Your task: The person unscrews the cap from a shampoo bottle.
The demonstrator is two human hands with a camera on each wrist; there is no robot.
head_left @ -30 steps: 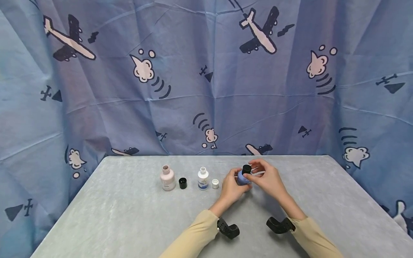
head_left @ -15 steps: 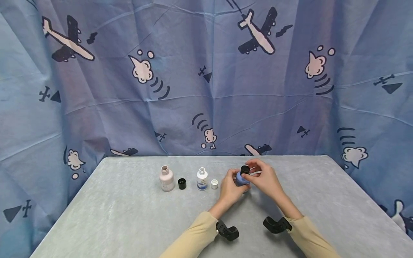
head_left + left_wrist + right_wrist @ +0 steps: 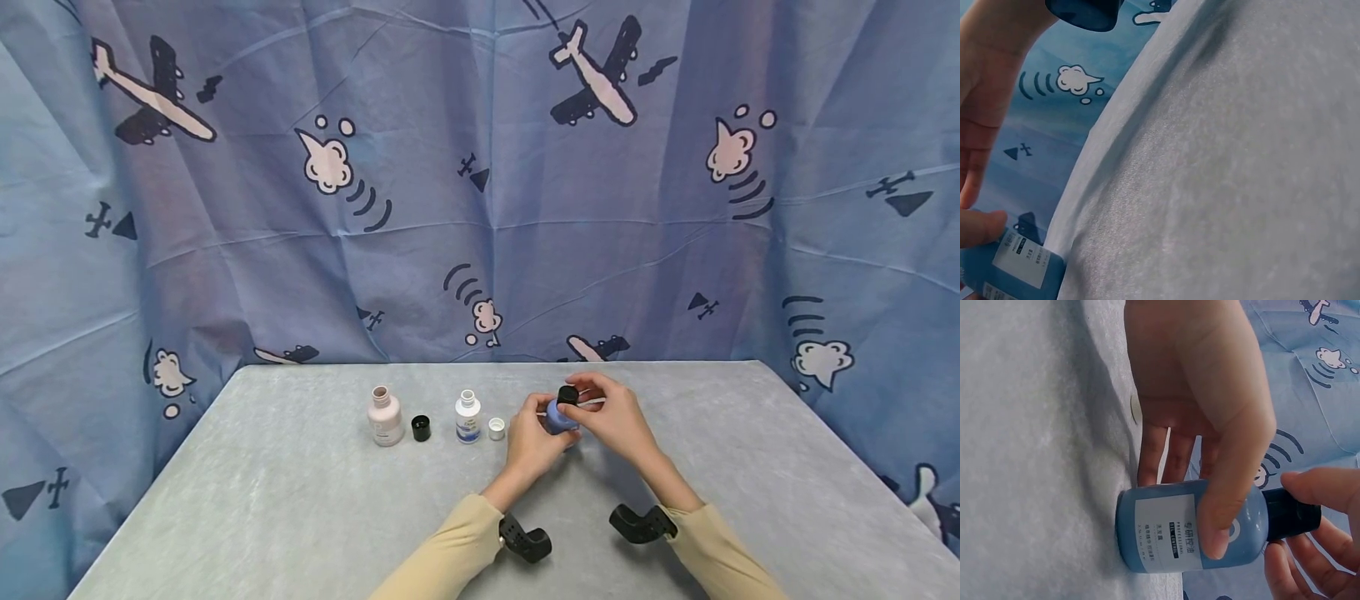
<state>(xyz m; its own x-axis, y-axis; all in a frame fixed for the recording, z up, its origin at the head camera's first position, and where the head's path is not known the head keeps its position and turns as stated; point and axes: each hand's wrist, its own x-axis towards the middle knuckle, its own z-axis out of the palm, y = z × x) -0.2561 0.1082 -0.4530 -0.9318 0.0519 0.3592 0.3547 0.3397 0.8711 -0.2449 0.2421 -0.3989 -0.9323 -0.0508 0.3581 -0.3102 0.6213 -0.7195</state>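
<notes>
Near the far middle right of the table, my left hand (image 3: 534, 442) grips a blue bottle (image 3: 1163, 534) with a white label. Its thumb lies across the bottle's side in the right wrist view. At the bottle's top, my right hand (image 3: 618, 421) pinches the black cap (image 3: 1291, 514) between thumb and fingers. The cap sits on the bottle's neck. In the left wrist view, only the lower part of the bottle shows, at the bottom left corner. Left of my hands stands a white bottle (image 3: 468, 418) without a cap, with a white cap (image 3: 497, 429) beside it.
Farther left, a pale pink bottle (image 3: 386, 418) stands with its mouth uncovered, beside a black cap (image 3: 421, 428) lying hollow side up. A grey cloth covers the table (image 3: 247, 500). Behind its far edge hangs a blue curtain (image 3: 420, 275) printed with planes.
Both hands keep their hold on the blue bottle and its black cap. The head view has shifted slightly, so everything on the table sits a little farther left in it.
</notes>
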